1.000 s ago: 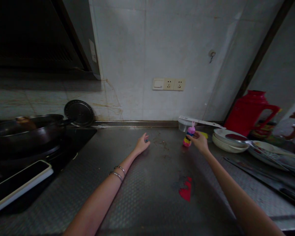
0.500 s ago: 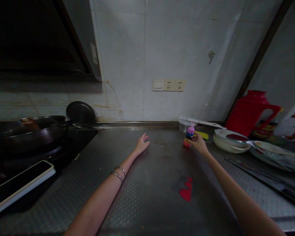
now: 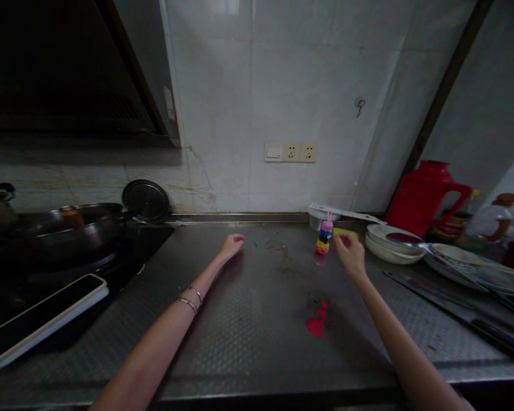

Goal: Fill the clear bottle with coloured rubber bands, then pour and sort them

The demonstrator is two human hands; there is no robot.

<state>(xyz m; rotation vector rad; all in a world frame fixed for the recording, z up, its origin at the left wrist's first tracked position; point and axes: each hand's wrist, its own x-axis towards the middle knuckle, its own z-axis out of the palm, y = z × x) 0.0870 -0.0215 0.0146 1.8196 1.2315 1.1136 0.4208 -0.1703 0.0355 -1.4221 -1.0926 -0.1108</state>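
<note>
A small toy (image 3: pixel 324 237) of stacked pink, blue and yellow pieces stands upright on the steel counter (image 3: pixel 248 319) near the back wall. My right hand (image 3: pixel 349 252) rests just right of it, a short gap away, with fingers loosely bent and nothing in them. A yellow piece (image 3: pixel 346 232) lies behind that hand. My left hand (image 3: pixel 232 245) lies on the counter further left, fingers curled in. A tiny blue piece (image 3: pixel 255 244) lies on the counter between my left hand and the toy. Two bangles sit on my left wrist.
A dark wok (image 3: pixel 68 225) sits on the black stove at left, with a round lid (image 3: pixel 146 201) leaning on the wall and a flat dark screen (image 3: pixel 43 317) in front. Stacked plates (image 3: pixel 389 242), a red jug (image 3: pixel 424 197), a long knife (image 3: pixel 458 317) and a red mark (image 3: pixel 317 322) are to the right.
My right hand has let go of the toy and drawn back a little. My left hand has pulled away to the left, leaving the blue piece on the counter. The view shifted slightly.
</note>
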